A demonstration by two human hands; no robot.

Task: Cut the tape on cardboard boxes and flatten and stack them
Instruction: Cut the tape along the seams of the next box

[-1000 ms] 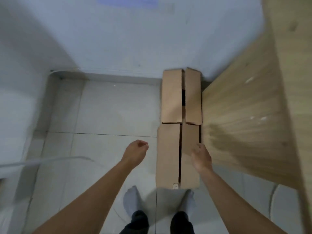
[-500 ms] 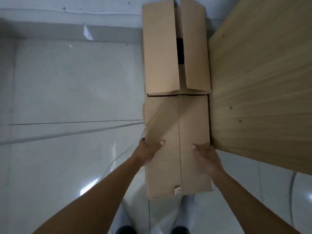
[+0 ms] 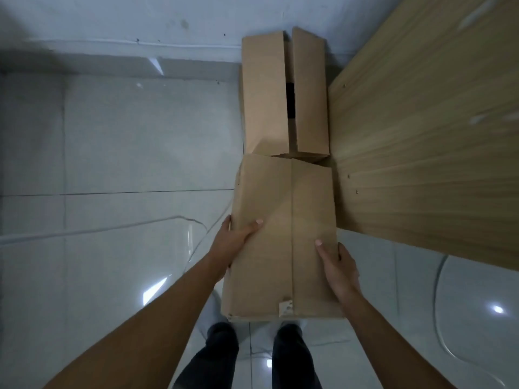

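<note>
Our left grip (image 3: 233,242) and right grip (image 3: 339,268) clasp the near cardboard box (image 3: 283,220) by its sides, likely lifting it; tape-cutting probably comes next.

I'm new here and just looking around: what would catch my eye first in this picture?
A long brown cardboard box in the middle, gripped on either side by the person's left hand and right hand, thumbs on top. Beyond it, against the pale wall, lies a second brown cardboard box whose top flaps stand apart over a dark gap. A large light wooden panel fills the right side.
</note>
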